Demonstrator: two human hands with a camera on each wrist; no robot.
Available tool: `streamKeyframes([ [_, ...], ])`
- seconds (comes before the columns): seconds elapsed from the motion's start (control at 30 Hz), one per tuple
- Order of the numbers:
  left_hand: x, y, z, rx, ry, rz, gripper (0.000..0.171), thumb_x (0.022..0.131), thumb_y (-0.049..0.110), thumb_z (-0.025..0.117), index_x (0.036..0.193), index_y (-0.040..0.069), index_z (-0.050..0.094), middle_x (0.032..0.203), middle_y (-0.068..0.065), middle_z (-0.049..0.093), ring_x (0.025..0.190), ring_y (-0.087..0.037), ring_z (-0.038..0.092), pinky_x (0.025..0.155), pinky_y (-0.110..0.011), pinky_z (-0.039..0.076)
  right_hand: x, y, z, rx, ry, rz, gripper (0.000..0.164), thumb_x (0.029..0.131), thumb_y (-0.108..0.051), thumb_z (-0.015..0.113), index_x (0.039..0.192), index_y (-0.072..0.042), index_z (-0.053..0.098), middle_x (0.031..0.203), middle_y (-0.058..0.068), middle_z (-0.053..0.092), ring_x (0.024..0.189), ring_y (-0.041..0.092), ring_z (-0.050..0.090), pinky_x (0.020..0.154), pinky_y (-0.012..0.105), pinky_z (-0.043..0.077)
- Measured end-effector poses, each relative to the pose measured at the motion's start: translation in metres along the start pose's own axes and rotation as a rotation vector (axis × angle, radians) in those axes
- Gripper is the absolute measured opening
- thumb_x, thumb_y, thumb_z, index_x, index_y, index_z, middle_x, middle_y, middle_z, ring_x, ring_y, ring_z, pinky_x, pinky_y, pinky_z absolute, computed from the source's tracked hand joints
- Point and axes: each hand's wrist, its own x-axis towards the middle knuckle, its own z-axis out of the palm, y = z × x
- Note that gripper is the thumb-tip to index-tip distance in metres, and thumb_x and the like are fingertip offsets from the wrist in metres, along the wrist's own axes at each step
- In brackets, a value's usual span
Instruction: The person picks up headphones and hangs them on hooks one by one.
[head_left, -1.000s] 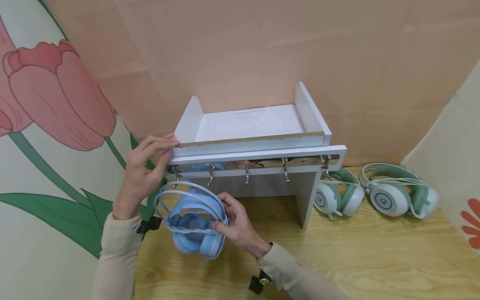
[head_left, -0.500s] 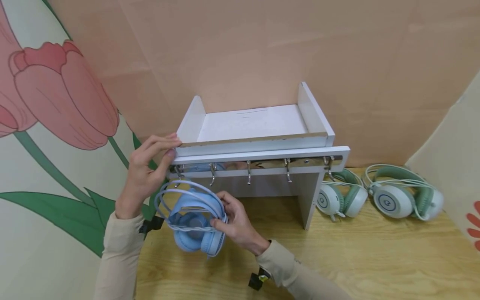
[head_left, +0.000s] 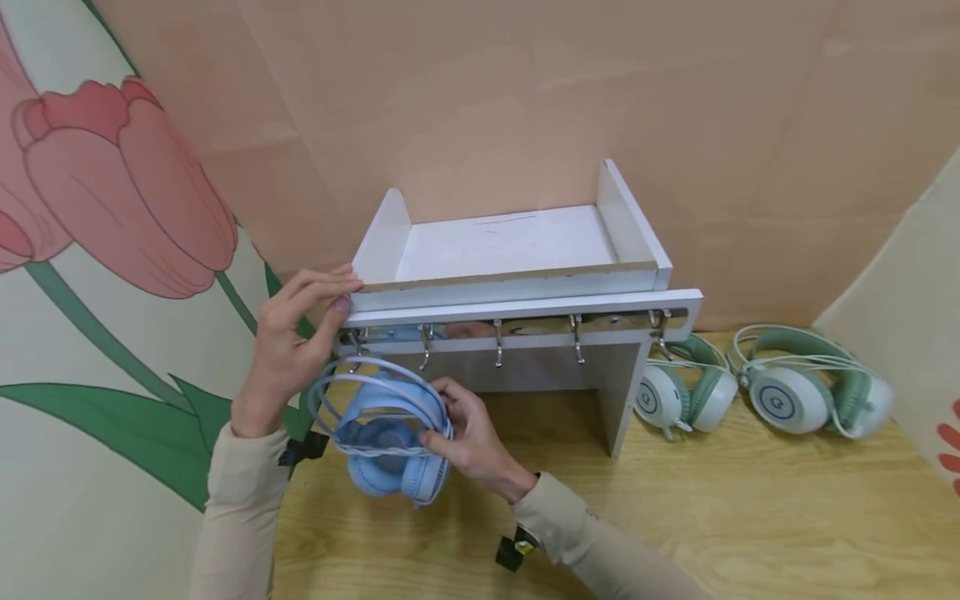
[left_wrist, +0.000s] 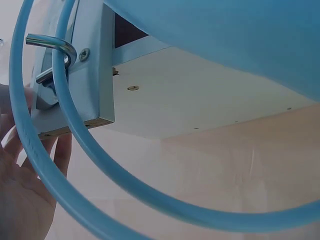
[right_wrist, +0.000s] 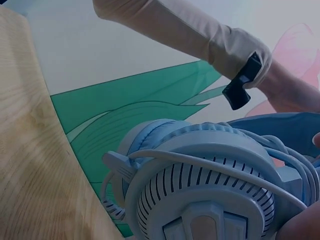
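Note:
My right hand (head_left: 476, 437) pinches a pair of light blue headphones (head_left: 378, 475) at the side of its headband, thumb in front. The headphones hang below the left end of a white shelf's hook rail (head_left: 525, 313), ear cups downward. My left hand (head_left: 288, 346) grips the shelf's left end, with fingers over the top and thumb at the front. In the left wrist view the thin outer bands (left_wrist: 95, 150) overlap the leftmost metal hook (left_wrist: 55, 44). The right wrist view shows an ear cup (right_wrist: 200, 195) close up, with its cable bundled around it.
Several hooks (head_left: 498, 343) line the rail to the right. Two green-and-white headphones, the nearer pair (head_left: 660, 398) and the farther pair (head_left: 780, 404), lie on the wooden table (head_left: 720, 517) right of the shelf. A flower-painted wall (head_left: 112, 417) stands close on the left.
The blue headphones have risen very slightly toward the rail in my right hand. My left hand keeps its grip on the shelf end. The head view has shifted a little.

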Motion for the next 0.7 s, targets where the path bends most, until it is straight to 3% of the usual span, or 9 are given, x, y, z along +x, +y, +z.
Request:
streamKeyframes([
  [0.1, -0.0003, 0.0004, -0.0004, -0.002, 0.001, -0.006, 0.031, 0.096, -0.013, 0.066, 0.120, 0.001, 0.079, 0.118, -0.016, 0.075, 0.132, -0.027, 0.067, 0.119, -0.042, 0.051, 0.0011, 0.0012, 0.0004, -0.005, 0.006, 0.012, 0.038, 0.085, 0.007, 0.060, 0.120, 0.018, 0.048, 0.100, -0.004, 0.068, 0.090, 0.006, 0.060, 0.080, 0.019, 0.051],
  [0.2, -0.0003, 0.0000, -0.0005, 0.004, -0.003, -0.012, 0.030, 0.097, -0.012, 0.066, 0.120, 0.001, 0.079, 0.119, -0.016, 0.075, 0.133, -0.026, 0.067, 0.120, -0.042, 0.051, 0.0020, 0.0031, -0.0010, -0.031, 0.010, 0.007, 0.038, 0.086, 0.006, 0.060, 0.120, 0.017, 0.050, 0.101, 0.018, 0.070, 0.093, 0.008, 0.063, 0.083, 0.021, 0.053],
  [0.3, 0.0000, -0.0004, -0.0005, 0.007, -0.003, -0.014, 0.030, 0.097, -0.011, 0.065, 0.120, 0.001, 0.079, 0.119, -0.015, 0.075, 0.133, -0.024, 0.067, 0.120, -0.042, 0.051, 0.0030, 0.0051, -0.0027, -0.055, -0.001, -0.013, 0.038, 0.086, 0.007, 0.059, 0.121, 0.018, 0.049, 0.105, 0.042, 0.063, 0.097, 0.008, 0.065, 0.085, 0.021, 0.055],
  [0.37, 0.0002, -0.0008, -0.0004, 0.006, -0.002, -0.013, 0.030, 0.097, -0.011, 0.065, 0.120, 0.001, 0.079, 0.119, -0.016, 0.075, 0.133, -0.023, 0.067, 0.120, -0.042, 0.051, 0.0038, 0.0062, -0.0039, -0.065, -0.005, -0.013, 0.038, 0.087, 0.007, 0.059, 0.122, 0.017, 0.050, 0.108, 0.049, 0.058, 0.100, 0.007, 0.066, 0.086, 0.021, 0.056],
  [0.57, 0.0003, -0.0020, 0.0000, -0.003, -0.003, -0.010, 0.029, 0.097, -0.011, 0.065, 0.120, 0.001, 0.079, 0.120, -0.016, 0.075, 0.133, -0.024, 0.067, 0.120, -0.042, 0.051, 0.0053, 0.0082, -0.0061, -0.105, -0.015, -0.004, 0.039, 0.087, 0.005, 0.060, 0.124, 0.014, 0.051, 0.111, 0.048, 0.060, 0.102, 0.011, 0.067, 0.088, 0.022, 0.057],
  [0.7, -0.0002, -0.0025, 0.0001, -0.007, -0.001, -0.013, 0.030, 0.097, -0.012, 0.066, 0.120, 0.001, 0.079, 0.119, -0.016, 0.075, 0.132, -0.025, 0.067, 0.119, -0.042, 0.051, 0.0052, 0.0086, -0.0061, -0.154, -0.016, 0.017, 0.041, 0.087, 0.004, 0.062, 0.127, 0.011, 0.054, 0.115, 0.041, 0.064, 0.103, 0.036, 0.068, 0.092, 0.026, 0.058],
])
